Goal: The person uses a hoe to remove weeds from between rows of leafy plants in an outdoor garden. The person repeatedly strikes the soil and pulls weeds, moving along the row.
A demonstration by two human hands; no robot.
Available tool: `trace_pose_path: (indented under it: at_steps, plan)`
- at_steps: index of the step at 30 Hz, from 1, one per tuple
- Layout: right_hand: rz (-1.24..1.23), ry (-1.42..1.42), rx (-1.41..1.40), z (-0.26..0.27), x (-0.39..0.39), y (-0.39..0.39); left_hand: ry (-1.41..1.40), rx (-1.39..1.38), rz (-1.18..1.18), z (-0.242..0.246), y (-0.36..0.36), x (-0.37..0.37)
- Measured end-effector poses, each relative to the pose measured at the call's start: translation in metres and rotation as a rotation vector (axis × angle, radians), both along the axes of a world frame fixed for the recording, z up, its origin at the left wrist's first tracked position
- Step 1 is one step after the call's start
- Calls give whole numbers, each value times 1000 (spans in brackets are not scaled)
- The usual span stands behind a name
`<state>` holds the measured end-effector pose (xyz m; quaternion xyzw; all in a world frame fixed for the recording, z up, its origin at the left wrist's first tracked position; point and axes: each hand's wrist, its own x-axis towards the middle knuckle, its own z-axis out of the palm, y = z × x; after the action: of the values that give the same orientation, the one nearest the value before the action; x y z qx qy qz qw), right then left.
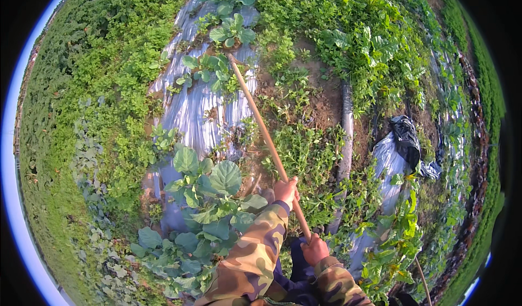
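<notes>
A long wooden handle (pixel 261 124) slants across the view, with both of my hands closed around it. My left hand (pixel 286 192) grips it farther up, and my right hand (pixel 315 249) holds the near end close to my body. The handle's far end lies beside a small cabbage-like plant (pixel 210 69) on silvery plastic mulch film (pixel 193 114). Whatever tool head it has cannot be made out there. Larger broad-leaved plants (pixel 226 177) grow just left of my left hand, some leaves close to my camouflage sleeve (pixel 255 249).
Low weeds (pixel 301 155) cover the soil right of the handle. A pale hose or pipe (pixel 346 122) runs lengthwise there. Crumpled black plastic (pixel 405 139) lies on another mulched strip (pixel 387 163). Dense green growth (pixel 118 82) borders the left side. A thin stick (pixel 423 279) stands at lower right.
</notes>
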<state>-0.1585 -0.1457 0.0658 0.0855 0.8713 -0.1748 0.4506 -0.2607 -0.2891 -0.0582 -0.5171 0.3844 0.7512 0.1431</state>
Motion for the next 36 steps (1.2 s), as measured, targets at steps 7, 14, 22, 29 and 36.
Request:
trace_pose_path:
  at_steps: [7, 14, 22, 29, 36]
  plan:
    - [-14, -54, -36, -13, 30, 7, -84, -194, -59, -15, 1, 13]
    - [-9, -76, -73, -9, 39, 27, -156, -243, -166, -5, 14, 18]
    - [-53, -103, -75, -7, 63, 49, -141, -275, -183, 3, 33, 40]
    - [-83, -221, 23, 39, 122, 99, -52, -72, -138, 35, 99, 112]
    - [-140, -117, -52, 19, 103, 65, 20, -144, -48, 27, 68, 77]
